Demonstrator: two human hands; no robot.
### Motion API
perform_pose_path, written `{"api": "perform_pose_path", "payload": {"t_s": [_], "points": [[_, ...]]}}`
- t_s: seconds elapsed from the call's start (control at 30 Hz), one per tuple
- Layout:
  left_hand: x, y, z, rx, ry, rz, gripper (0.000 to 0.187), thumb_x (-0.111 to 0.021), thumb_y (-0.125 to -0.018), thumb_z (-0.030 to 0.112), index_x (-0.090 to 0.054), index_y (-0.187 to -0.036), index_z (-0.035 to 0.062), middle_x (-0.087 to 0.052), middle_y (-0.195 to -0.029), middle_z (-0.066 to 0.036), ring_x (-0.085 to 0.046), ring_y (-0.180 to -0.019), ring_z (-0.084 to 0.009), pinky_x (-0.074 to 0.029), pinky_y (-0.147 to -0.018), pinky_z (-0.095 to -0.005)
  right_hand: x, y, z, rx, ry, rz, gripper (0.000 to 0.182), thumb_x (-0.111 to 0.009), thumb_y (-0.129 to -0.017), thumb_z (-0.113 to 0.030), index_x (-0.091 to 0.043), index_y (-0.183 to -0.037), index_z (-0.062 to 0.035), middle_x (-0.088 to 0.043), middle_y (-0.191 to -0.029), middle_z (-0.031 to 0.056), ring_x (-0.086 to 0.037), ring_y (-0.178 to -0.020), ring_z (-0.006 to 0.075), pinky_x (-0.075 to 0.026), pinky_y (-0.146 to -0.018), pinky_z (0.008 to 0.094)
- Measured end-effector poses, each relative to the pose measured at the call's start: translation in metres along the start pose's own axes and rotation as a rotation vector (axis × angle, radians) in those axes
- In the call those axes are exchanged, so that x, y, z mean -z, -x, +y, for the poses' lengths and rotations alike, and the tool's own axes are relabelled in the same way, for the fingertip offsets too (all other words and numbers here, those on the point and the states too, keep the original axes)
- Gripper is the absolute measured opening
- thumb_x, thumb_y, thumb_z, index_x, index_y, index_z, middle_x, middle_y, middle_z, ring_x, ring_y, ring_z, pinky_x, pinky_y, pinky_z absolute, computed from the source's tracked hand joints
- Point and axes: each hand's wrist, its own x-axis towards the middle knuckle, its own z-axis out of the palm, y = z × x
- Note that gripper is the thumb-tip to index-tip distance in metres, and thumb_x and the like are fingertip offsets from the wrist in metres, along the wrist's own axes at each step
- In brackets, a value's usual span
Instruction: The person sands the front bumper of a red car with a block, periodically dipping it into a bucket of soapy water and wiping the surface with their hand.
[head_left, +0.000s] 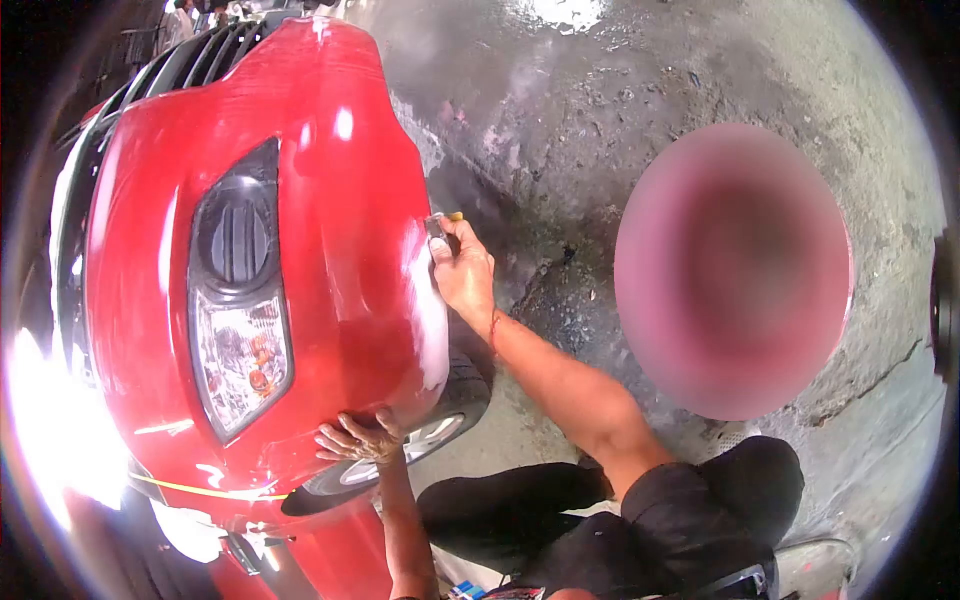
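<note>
A red car bumper (350,210) fills the left half of the view, with a whitish, dull patch (430,335) along its lower edge. My right hand (465,275) grips a small dark block (435,228) against that edge, just above the whitish patch in the picture; something yellow shows beside the fingers. My left hand (362,438) lies with fingers spread on the red bodywork beside the wheel arch. What is under its palm is hidden.
A headlight (240,290) is set into the red bodywork. The wheel (430,435) stands near my left hand. Rough, stained concrete floor (560,130) lies to the right, partly covered by a blurred pink oval (735,270). Black-clothed legs (510,510) are at the bottom.
</note>
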Motion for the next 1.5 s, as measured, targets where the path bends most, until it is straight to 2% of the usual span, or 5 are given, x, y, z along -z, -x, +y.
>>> {"api": "perform_pose_path", "payload": {"t_s": [0.13, 0.3, 0.5, 0.97, 1.5], "points": [[0.000, -0.002, 0.003, 0.007, 0.027, -0.010, 0.072, -0.045, -0.097, 0.055, -0.036, -0.150, 0.0062, -0.027, -0.157, -0.025, -0.020, -0.147, -0.0454, -0.004, -0.116, -0.0666, -0.003, 0.072, 0.012, 0.312, 0.171, 0.098, 0.031, -0.055, -0.094, -0.011, -0.062, -0.124, -0.0065, -0.065, -0.119, 0.0202, -0.062, -0.112, 0.0396, -0.048, -0.097, 0.0465], [-0.004, -0.003, 0.003, 0.000, 0.015, -0.001, 0.072, -0.045, -0.097, 0.055, -0.036, -0.150, 0.0072, -0.027, -0.157, -0.025, -0.020, -0.147, -0.0463, -0.005, -0.115, -0.0671, 0.008, 0.004, -0.009, -0.183, -0.048, -0.077, 0.031, -0.055, -0.095, -0.012, -0.063, -0.124, -0.0064, -0.066, -0.122, 0.0182, -0.060, -0.117, 0.0396, -0.047, -0.098, 0.0471], [-0.011, -0.006, 0.005, 0.009, 0.017, -0.001, 0.071, -0.044, -0.097, 0.054, -0.036, -0.150, 0.0078, -0.025, -0.158, -0.024, -0.019, -0.148, -0.0441, -0.006, -0.116, -0.0665, -0.005, 0.088, 0.032, 0.246, 0.137, 0.084, 0.031, -0.056, -0.096, -0.013, -0.061, -0.125, -0.0029, -0.064, -0.123, 0.0194, -0.061, -0.115, 0.0383, -0.048, -0.099, 0.0454], [-0.002, -0.004, 0.002, 0.008, 0.022, -0.010, 0.072, -0.041, -0.098, 0.057, -0.036, -0.150, 0.0070, -0.026, -0.158, -0.024, -0.019, -0.148, -0.0450, -0.006, -0.116, -0.0666, -0.004, 0.008, 0.010, 0.061, 0.047, 0.021, 0.026, -0.053, -0.096, -0.013, -0.063, -0.119, -0.0048, -0.064, -0.116, 0.0201, -0.060, -0.110, 0.0399, -0.047, -0.094, 0.0465], [-0.002, 0.001, 0.000, -0.003, -0.003, -0.042, 0.074, -0.047, -0.097, 0.055, -0.036, -0.149, 0.0047, -0.025, -0.157, -0.026, -0.020, -0.146, -0.0477, -0.008, -0.115, -0.0684, -0.004, 0.056, 0.017, 0.577, 0.109, -0.025, 0.023, -0.055, -0.093, -0.007, -0.063, -0.114, -0.0040, -0.064, -0.117, 0.0206, -0.061, -0.109, 0.0396, -0.050, -0.090, 0.0464]]}}
